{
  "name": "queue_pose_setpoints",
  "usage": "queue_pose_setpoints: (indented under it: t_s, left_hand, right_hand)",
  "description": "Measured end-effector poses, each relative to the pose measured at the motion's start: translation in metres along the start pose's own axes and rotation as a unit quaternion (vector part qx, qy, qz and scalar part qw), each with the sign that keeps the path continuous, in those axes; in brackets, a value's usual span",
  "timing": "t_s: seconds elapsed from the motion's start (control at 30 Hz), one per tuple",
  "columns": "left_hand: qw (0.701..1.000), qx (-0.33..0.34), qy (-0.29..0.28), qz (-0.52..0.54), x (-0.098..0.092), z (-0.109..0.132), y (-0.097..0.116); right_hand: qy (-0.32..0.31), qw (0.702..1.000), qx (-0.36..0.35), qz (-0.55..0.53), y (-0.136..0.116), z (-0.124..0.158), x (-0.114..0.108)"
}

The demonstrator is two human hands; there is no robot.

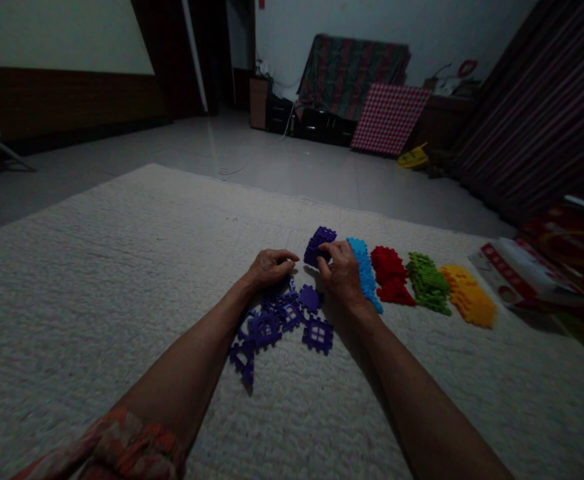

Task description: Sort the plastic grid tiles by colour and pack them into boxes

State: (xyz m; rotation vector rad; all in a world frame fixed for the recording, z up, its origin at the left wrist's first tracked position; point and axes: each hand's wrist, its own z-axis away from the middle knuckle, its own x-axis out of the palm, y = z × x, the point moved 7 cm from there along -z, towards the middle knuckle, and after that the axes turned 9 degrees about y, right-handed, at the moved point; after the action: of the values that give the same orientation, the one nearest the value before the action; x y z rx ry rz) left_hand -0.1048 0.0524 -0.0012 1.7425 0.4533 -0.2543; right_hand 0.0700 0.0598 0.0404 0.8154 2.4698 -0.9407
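Here's the row, running off beyond the right fingers — light blue stack (361, 257), red stack (391, 270), green stack (428, 283), yellow stack (469, 297) — ranked by colour, seemingly so the shades stay apart. The purple stack (318, 245) heads it, right at the right hand (345, 272), whose bent fingers touch its near side; thumb and forefinger stand slightly parted, and whether they pinch a piece, I can't tell. Over to the left hand (268, 268): fingers curled, thumb and forefinger a little apart, nothing visible between. Loose purple pieces (265, 329) lie below and nearer than those fingers, spread on the pale rug (122, 280), perhaps for easy reach.
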Motion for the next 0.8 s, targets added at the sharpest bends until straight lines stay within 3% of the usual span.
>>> queue_pose_setpoints:
  t_s: [0.6,0.8]
  left_hand:
    - [1.000,-0.010,0.006,0.009,0.001,0.001,-0.001]
    - [1.000,-0.021,0.004,0.016,0.000,0.000,-0.002]
  right_hand:
    - [-0.027,0.999,0.019,0.039,0.009,0.002,0.011]
    - [-0.045,0.994,-0.009,0.098,-0.008,-0.003,0.000]
